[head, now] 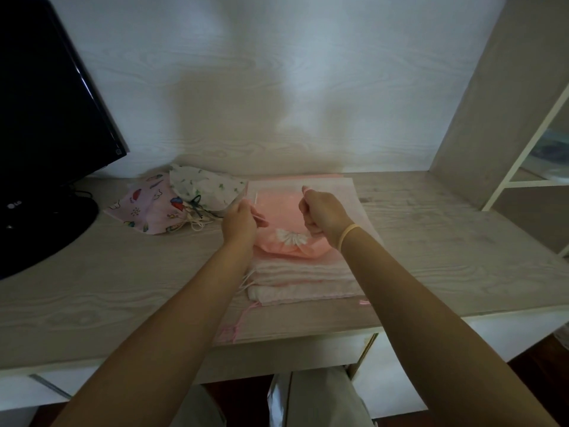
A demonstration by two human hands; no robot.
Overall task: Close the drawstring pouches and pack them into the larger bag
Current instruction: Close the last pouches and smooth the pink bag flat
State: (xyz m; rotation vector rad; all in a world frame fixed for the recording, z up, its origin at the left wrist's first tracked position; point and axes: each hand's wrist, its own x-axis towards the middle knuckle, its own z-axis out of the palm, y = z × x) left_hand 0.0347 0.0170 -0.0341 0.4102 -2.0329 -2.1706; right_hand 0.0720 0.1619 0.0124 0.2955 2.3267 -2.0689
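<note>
Left hand (239, 221) pinching white cord (258, 214), right hand (321, 215) gripping pink pouch (283, 220), atop larger bag (335, 192)

Both arms extended forward, forearms bare. Left hand (239, 221) fingers curled, pinching a thin white cord. Right hand (323, 215) closed in a fist, thumb up, gripping pink fabric; pale band on right wrist.

I sit at a pale wood-grain desk (431, 241), a black monitor (46, 118) at my left, perhaps white shelving (523, 167) right.
</note>
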